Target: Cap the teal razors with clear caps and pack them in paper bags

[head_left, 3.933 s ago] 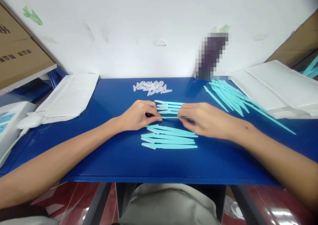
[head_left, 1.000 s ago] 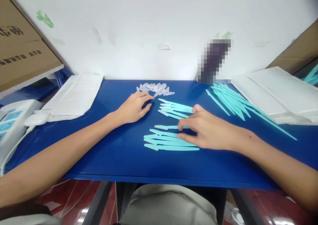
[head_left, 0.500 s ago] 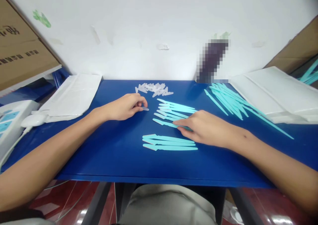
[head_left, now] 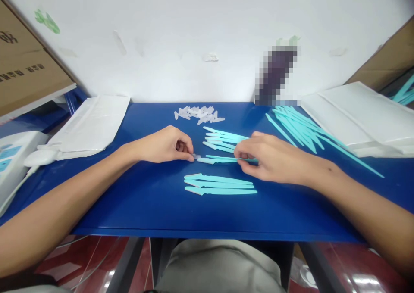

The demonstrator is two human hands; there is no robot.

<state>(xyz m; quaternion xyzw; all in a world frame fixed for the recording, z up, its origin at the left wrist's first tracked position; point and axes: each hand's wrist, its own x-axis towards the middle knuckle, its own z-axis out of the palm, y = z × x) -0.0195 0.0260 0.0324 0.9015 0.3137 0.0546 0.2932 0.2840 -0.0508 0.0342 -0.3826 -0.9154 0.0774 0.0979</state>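
Between the forearms [head_left: 84, 194], bare desk [head_left: 207, 217] is leaving a passage in front of three turquoise eyebrow razors [head_left: 220, 185]. A razor heap [head_left: 299, 127] and white plastic packets [head_left: 365, 116] are crowding the right; the wall [head_left: 161, 64] is closing off the back.

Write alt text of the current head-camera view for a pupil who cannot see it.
The left hand pinches a small whitish piece close to the end of a turquoise stick held in the right hand. More turquoise sticks and a heap of whitish pieces lie on the blue table.
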